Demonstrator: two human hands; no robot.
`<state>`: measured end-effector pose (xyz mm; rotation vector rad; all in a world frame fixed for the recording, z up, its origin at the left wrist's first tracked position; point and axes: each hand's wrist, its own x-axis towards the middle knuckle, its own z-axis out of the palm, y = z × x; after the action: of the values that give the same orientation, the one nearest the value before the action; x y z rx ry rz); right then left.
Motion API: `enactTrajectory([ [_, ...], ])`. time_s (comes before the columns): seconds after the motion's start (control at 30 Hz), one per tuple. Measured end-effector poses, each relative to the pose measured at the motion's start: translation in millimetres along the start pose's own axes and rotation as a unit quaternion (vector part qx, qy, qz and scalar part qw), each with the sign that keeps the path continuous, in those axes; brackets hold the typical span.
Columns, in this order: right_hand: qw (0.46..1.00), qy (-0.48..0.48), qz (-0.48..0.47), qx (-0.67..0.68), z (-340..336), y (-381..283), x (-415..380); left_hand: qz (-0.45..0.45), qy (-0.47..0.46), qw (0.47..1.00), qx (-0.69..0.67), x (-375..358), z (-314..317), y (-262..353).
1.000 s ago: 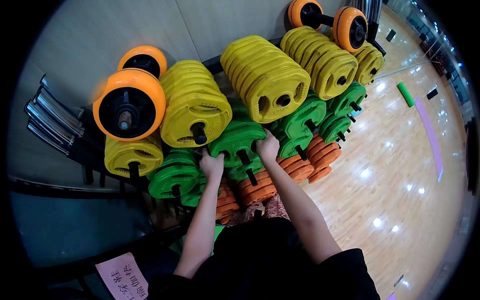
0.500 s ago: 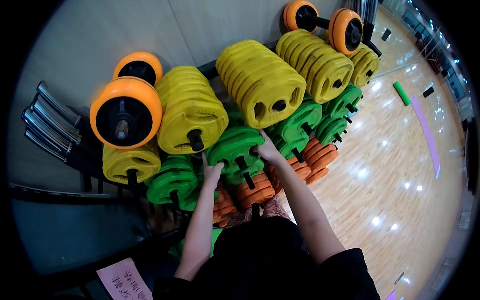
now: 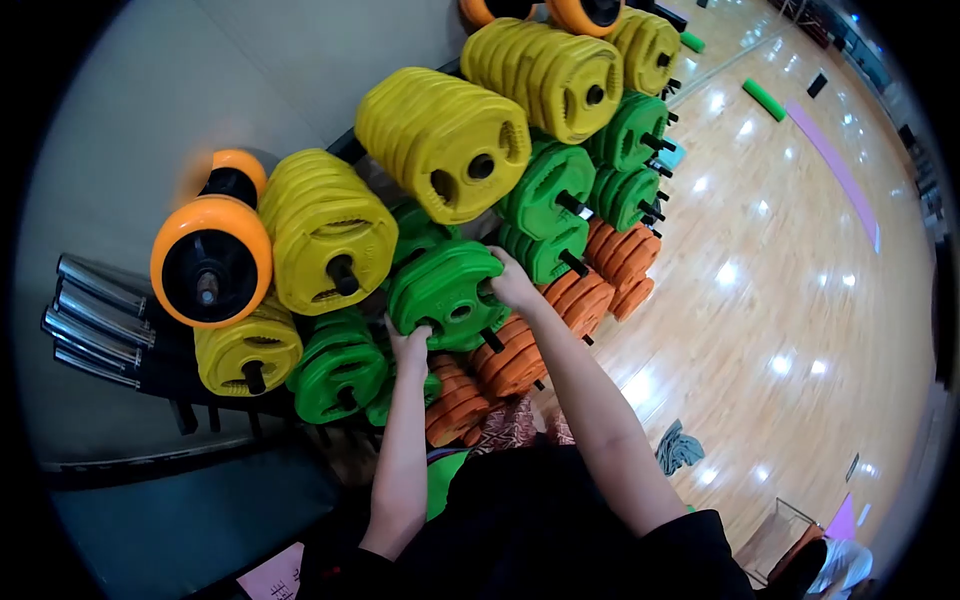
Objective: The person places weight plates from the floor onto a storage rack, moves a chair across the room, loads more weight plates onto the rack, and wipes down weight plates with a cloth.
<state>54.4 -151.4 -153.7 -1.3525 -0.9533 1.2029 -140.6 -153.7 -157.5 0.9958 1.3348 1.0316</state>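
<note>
Both my hands hold green weight plates (image 3: 440, 285), at least two pressed face to face, in front of the rack. The fingers of my left hand (image 3: 408, 348) are closed in the lower left grip slot. My right hand (image 3: 514, 284) grips the opposite slot at the right edge. No peg comes through the front plate's centre hole. Behind it and above, another green plate (image 3: 415, 230) partly shows. A black peg (image 3: 492, 341) sticks out just below the held plates. Yellow plates (image 3: 480, 168) hang in a thick row above, and orange plates (image 3: 510, 362) lie below.
An orange-rimmed wheel weight (image 3: 210, 262) sits at the rack's left, near chrome bars (image 3: 95, 315). A dark padded bench (image 3: 190, 520) stands at lower left. Rightward, the wooden floor (image 3: 720, 330) carries a grey cloth (image 3: 679, 447), a green roller (image 3: 764, 100) and a purple strip (image 3: 835, 170).
The green plates have come forward off their peg, and their centre hole now shows bare. Both hands have kept their grip. The view has turned, bringing more floor into sight.
</note>
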Motion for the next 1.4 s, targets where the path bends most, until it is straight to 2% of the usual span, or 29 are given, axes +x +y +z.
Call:
enactTrajectory([
  [0.1, 0.999, 0.022, -0.027, 0.018, -3.7, 7.4, -16.9, -0.046, 0.005, 0.999, 0.01, -15.0, 3.2, 7.8],
  [0.27, 0.992, 0.07, -0.081, 0.063, -12.6, 32.7, -82.8, -0.041, -0.029, 0.996, 0.07, -57.9, 5.7, 25.6],
  [0.33, 0.986, 0.113, 0.002, 0.123, -20.1, 46.6, -120.7, -0.07, -0.069, 0.989, 0.11, -82.5, 15.7, 22.2],
  [0.37, 0.983, 0.13, 0.007, 0.128, -25.6, 60.7, -141.1, -0.109, -0.078, 0.985, 0.105, -98.7, 22.6, 14.9],
  [0.43, 0.976, 0.209, 0.016, 0.059, -46.3, 97.3, -184.5, -0.171, -0.111, 0.97, 0.132, -130.4, 38.1, -7.4],
  [0.47, 0.97, 0.232, 0.067, 0.038, -61.7, 85.0, -217.5, -0.172, -0.093, 0.969, 0.149, -143.3, 45.5, -34.9],
  [0.53, 0.943, 0.285, 0.138, 0.1, -86.9, 115.1, -274.7, -0.182, -0.215, 0.949, 0.142, -184.0, 71.4, -59.8],
  [0.57, 0.934, 0.31, 0.143, 0.106, -100.8, 127.4, -306.4, -0.187, -0.256, 0.936, 0.152, -204.6, 84.7, -73.7],
  [0.63, 0.893, 0.36, 0.219, 0.16, -128.5, 149.5, -375.0, -0.188, -0.337, 0.905, 0.177, -253.5, 118.9, -95.6],
  [0.67, 0.878, 0.395, 0.243, 0.118, -142.1, 141.2, -411.2, -0.228, -0.366, 0.882, 0.189, -280.7, 137.5, -100.6],
  [0.73, 0.844, 0.459, 0.257, 0.1, -160.7, 175.4, -482.6, -0.239, -0.438, 0.843, 0.201, -322.8, 161.0, -145.4],
  [0.77, 0.816, 0.502, 0.242, 0.153, -165.7, 182.2, -516.0, -0.223, -0.497, 0.809, 0.22, -341.4, 172.8, -164.1],
  [0.8, 0.799, 0.526, 0.242, 0.16, -171.1, 183.9, -547.9, -0.224, -0.508, 0.786, 0.272, -373.3, 191.3, -163.1],
  [0.87, 0.717, 0.624, 0.226, 0.215, -178.0, 172.6, -607.9, -0.174, -0.579, 0.725, 0.33, -431.5, 219.8, -170.4],
  [0.9, 0.689, 0.634, 0.276, 0.218, -183.7, 164.0, -634.4, -0.172, -0.595, 0.709, 0.339, -460.1, 231.6, -171.6],
  [1.0, 0.632, 0.684, 0.265, 0.252, -192.3, 171.9, -703.9, -0.138, -0.666, 0.652, 0.335, -526.3, 262.5, -185.2],
  [1.07, 0.617, 0.699, 0.259, 0.254, -199.9, 179.0, -742.1, -0.13, -0.772, 0.509, 0.357, -552.1, 282.2, -219.6],
  [1.1, 0.606, 0.703, 0.26, 0.265, -205.1, 181.2, -759.8, -0.082, -0.742, 0.588, 0.312, -570.9, 283.1, -241.3],
  [1.13, 0.597, 0.707, 0.263, 0.274, -212.1, 185.3, -777.8, -0.083, -0.749, 0.577, 0.315, -582.7, 288.2, -261.5],
  [1.2, 0.574, 0.726, 0.274, 0.26, -222.0, 198.8, -805.4, -0.078, -0.786, 0.498, 0.358, -622.4, 311.5, -262.0],
  [1.3, 0.562, 0.735, 0.324, 0.197, -244.5, 240.8, -851.3, -0.074, -0.786, 0.461, 0.405, -669.7, 337.5, -299.7],
  [1.33, 0.559, 0.736, 0.327, 0.198, -243.8, 254.9, -864.0, -0.078, -0.788, 0.458, 0.406, -679.5, 337.5, -316.5],
  [1.4, 0.558, 0.732, 0.375, 0.112, -279.0, 276.2, -893.6, 0.032, -0.793, 0.485, 0.367, -717.2, 364.1, -349.1],
])
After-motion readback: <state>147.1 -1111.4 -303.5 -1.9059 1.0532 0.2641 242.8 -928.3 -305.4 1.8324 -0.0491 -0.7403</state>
